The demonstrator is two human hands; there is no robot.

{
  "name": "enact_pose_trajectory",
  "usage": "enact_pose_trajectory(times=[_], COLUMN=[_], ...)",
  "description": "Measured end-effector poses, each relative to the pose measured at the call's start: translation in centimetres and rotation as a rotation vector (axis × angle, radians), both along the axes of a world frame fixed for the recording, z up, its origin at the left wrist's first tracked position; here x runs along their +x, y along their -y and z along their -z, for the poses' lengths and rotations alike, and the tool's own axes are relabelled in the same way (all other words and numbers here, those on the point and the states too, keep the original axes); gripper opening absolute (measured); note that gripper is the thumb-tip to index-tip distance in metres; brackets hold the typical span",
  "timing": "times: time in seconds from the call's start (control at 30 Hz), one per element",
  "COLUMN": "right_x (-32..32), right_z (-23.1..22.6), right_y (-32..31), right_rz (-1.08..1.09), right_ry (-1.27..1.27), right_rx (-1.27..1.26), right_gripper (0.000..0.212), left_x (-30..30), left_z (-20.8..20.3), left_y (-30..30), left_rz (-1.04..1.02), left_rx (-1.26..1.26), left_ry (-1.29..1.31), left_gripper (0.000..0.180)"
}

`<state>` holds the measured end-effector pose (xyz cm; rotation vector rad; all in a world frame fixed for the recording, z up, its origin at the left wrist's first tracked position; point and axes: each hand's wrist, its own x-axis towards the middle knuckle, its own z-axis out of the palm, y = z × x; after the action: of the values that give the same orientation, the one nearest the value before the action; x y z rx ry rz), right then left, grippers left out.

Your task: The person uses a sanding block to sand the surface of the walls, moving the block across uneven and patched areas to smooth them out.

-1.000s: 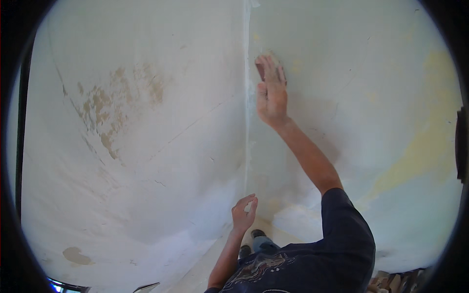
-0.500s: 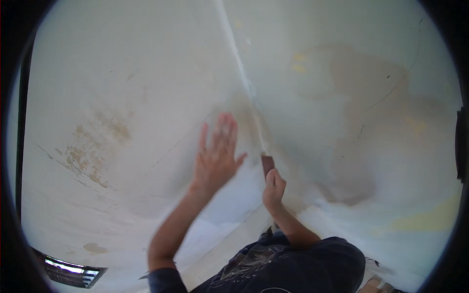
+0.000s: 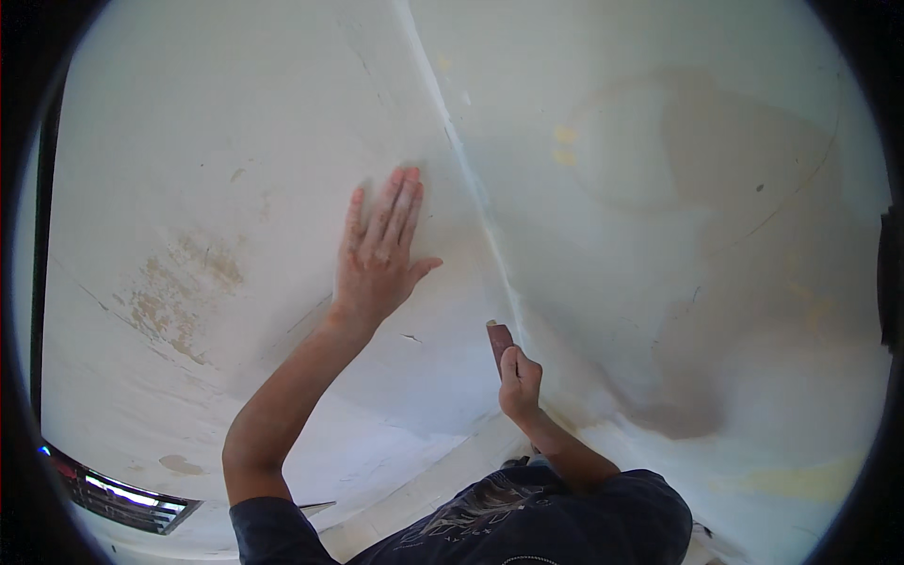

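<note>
My left hand lies against the pale left wall, fingers stretched upward and thumb out to the side. White dust seems to coat its fingers. In my closed right hand is a reddish-brown sanding block, apparently sandpaper wrapped round a lighter core that shows at its top end. The block points up beside the white corner seam between the two walls. Whether it touches the wall, I cannot tell.
Brown patches of worn paint mark the left wall. Large brownish stains spread over the right wall. A barred opening sits at the lower left. Dark upright edges stand at the far left.
My left hand has moved up and left and now rests steady on the wall. The sanding block has shifted slightly down and left in my right hand, away from the seam.
</note>
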<state>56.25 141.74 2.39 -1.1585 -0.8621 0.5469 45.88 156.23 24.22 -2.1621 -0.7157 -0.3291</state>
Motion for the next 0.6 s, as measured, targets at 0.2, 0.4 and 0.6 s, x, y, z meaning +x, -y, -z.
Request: enact_pose_trajectory(times=[0.2, 0.4, 0.6], right_x=[-0.5, -1.2, -0.9], right_z=[1.5, 1.3, -0.1], right_y=[-0.5, -0.7, -2.5], right_rz=[0.094, 0.108, 0.028], right_ry=[-0.036, 0.056, 0.1], right_rx=[-0.049, -0.039, 0.073], right_gripper=[0.038, 0.028, 0.041], left_x=[-0.7, -0.7, -1.5], left_z=[-2.2, -5.4, -1.2], left_y=[-0.5, -0.2, 0.1], left_rz=[0.035, -0.002, -0.035], left_rx=[0.004, 0.128, 0.044], left_ry=[0.017, 0.028, -0.111], left_gripper=[0.091, 0.09, 0.095])
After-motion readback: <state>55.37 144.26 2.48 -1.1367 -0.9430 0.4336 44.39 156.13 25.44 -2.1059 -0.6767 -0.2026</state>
